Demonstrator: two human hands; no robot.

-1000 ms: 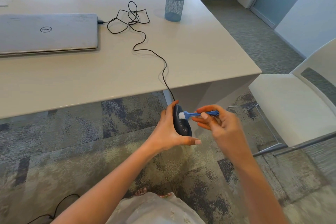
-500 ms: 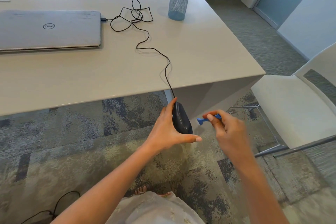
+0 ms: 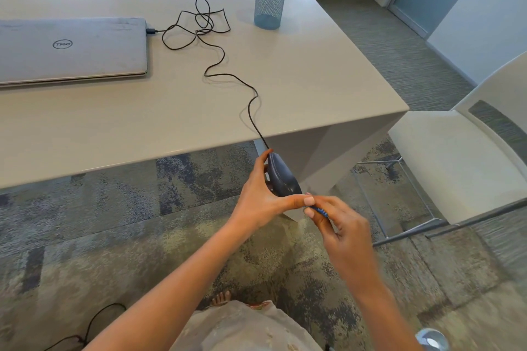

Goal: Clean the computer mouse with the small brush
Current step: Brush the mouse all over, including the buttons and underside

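Head view: the mouse point(image 3: 281, 178) is held on edge off the worktop point(image 3: 299, 71) rim, gripped by the left hand point(image 3: 263, 196). At its 4 o'clock, the brush point(image 3: 320, 211) is pinched in the right hand point(image 3: 340, 225); its bristles are hidden.

The only readable mark is the round "DELL" logo, seen upside down from the head camera, on the lid of the closed silver-grey laptop point(image 3: 71, 50) lying on the pale beige table point(image 3: 313, 71) at about ten o'clock in the view. No lettering or number can be made out on anything else in the view.
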